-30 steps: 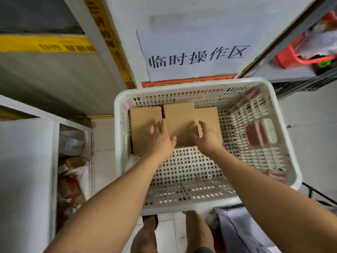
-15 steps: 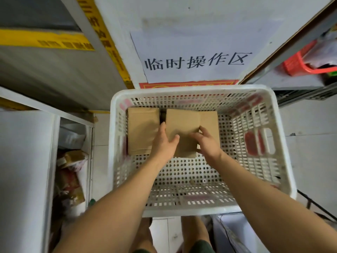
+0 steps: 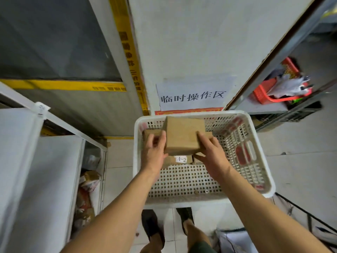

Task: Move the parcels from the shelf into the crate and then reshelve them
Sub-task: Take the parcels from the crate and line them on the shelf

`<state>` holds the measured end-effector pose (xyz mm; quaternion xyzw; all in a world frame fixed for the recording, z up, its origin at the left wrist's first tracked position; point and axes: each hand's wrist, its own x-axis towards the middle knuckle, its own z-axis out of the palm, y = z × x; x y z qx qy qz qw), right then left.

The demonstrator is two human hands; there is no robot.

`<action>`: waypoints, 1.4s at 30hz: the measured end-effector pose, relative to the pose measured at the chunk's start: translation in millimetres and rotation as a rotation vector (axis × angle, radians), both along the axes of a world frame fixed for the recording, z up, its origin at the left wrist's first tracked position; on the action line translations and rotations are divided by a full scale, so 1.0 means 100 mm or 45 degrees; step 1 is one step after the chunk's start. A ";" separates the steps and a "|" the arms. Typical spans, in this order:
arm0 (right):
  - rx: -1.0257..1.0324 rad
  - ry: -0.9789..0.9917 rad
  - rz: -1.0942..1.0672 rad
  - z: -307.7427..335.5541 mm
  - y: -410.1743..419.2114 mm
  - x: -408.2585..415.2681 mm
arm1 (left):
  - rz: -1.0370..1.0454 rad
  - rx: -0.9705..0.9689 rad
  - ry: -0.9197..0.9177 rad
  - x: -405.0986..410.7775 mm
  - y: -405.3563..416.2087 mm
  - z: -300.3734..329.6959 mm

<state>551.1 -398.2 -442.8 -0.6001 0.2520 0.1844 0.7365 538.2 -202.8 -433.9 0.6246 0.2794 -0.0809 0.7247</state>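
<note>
Both my hands hold one brown box (image 3: 183, 136) above the white crate (image 3: 262, 181), at 12 o'clock over its far end. Left hand (image 3: 155, 152) w/ fingers curled round the box's 9 o'clock edge, right hand (image 3: 211, 154) gripping its 3 o'clock side. Another box w/ an "A-2" label (image 3: 182, 159) lies under it on the crate floor; a third box (image 3: 151, 134) sits behind my left fingers.

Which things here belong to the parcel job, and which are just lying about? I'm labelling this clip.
Job:
- cardboard parcel held between left hand and right hand
- parcel labelled A-2 beneath it
- white crate
- parcel at the crate's far left

Lying about:
- red basket
- paper sign
- yellow tape
</note>
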 end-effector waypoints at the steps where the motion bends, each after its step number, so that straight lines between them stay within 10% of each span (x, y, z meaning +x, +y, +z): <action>1: 0.050 -0.025 0.026 0.10 0.04 -0.04 | -0.023 -0.022 -0.032 -0.05 0.12 0.13; 9: -0.012 -0.495 0.447 1.09 0.45 -0.49 | -0.054 -0.361 -0.207 -0.39 1.07 1.13; 26: 0.154 -0.896 1.212 2.68 2.57 -0.94 | 0.536 0.380 -0.707 -2.19 2.50 2.50; 42: 0.491 -1.533 1.923 3.15 4.85 -3.84 | 1.455 1.298 -0.375 -6.04 2.83 3.00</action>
